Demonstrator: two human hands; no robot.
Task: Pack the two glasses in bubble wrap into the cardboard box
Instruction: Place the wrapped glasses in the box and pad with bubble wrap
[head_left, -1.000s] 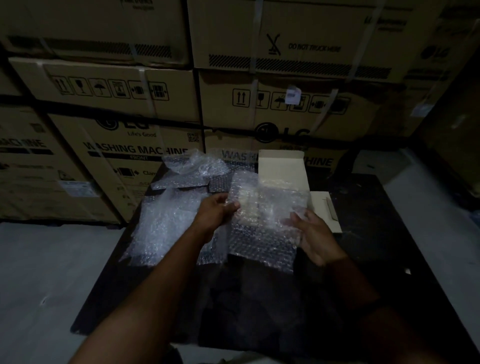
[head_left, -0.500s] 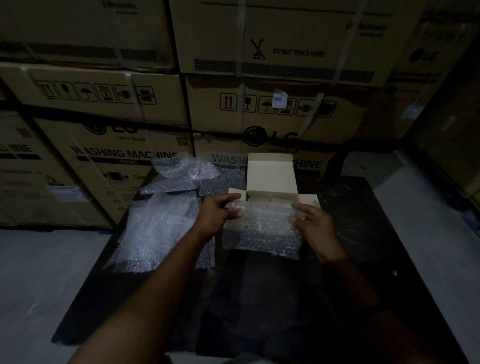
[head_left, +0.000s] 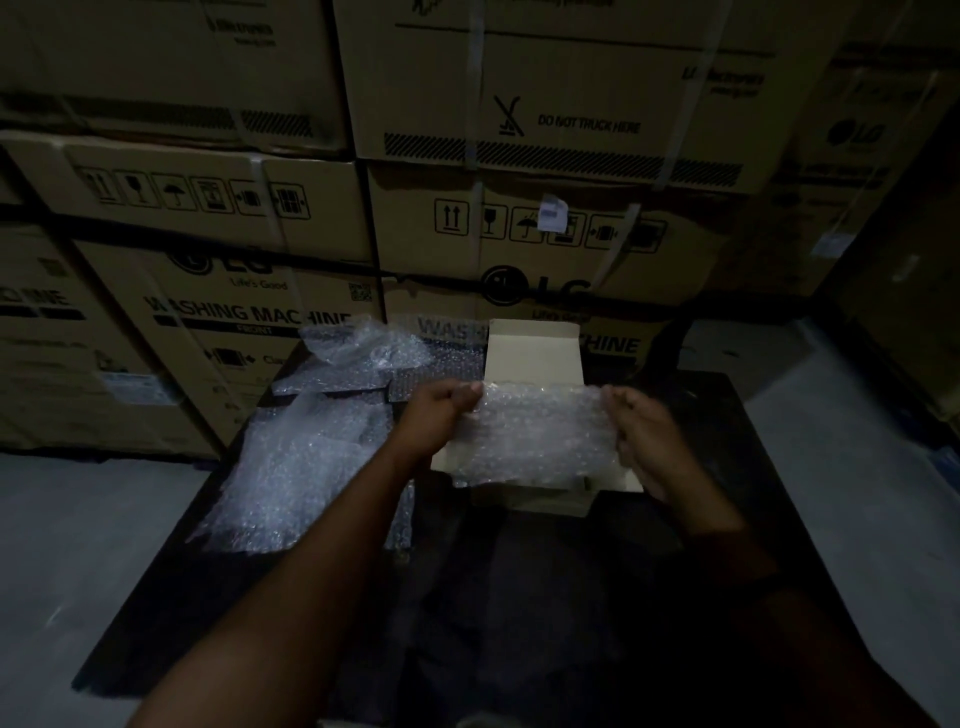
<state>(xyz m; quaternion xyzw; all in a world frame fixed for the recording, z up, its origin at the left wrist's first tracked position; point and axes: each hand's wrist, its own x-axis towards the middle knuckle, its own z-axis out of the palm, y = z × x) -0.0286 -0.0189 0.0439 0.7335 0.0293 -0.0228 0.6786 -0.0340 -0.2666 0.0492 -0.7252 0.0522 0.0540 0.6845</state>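
Observation:
A small open cardboard box (head_left: 530, 358) stands on the dark table (head_left: 519, 597), its lid flap upright at the back. A sheet of bubble wrap (head_left: 535, 434) lies stretched over the box's opening. My left hand (head_left: 441, 410) pinches the sheet's upper left corner. On the sheet's right edge, my right hand (head_left: 644, 431) grips it with curled fingers. No glass shows; whatever is in the box is hidden by the wrap.
More bubble wrap (head_left: 296, 483) lies spread on the table's left part, with a crumpled piece (head_left: 358, 345) behind it. Stacked washing machine cartons (head_left: 249, 306) wall off the back. Grey floor (head_left: 78, 545) lies to the left and right of the table.
The bubble wrap sheet has come down from an upright hold in front of the box to lie over the box's opening, both hands moving with it.

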